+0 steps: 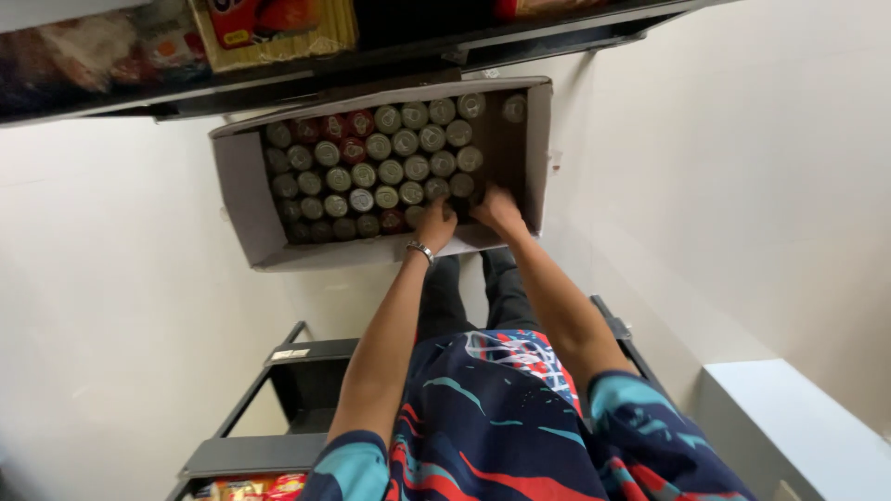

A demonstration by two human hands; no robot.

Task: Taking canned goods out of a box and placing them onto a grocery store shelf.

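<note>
Two hands reach into a big box of cans

The cardboard box (pixel 243 195) lies open on the floor, its long side running left to right. Cans (pixel 371 162) stand upright in rows, tops up, just past both hands. The left hand (pixel 434 223) and right hand (pixel 497 210) curl over cans at the near right corner; I cannot tell their grip.

Shop stockroom: shelving (pixel 306 70) of packaged goods, carton of cans (pixel 243 190).

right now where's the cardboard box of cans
In the head view the cardboard box sits on the floor, upper centre, just below the dark shelf, with both hands reaching into its near right corner.
</note>
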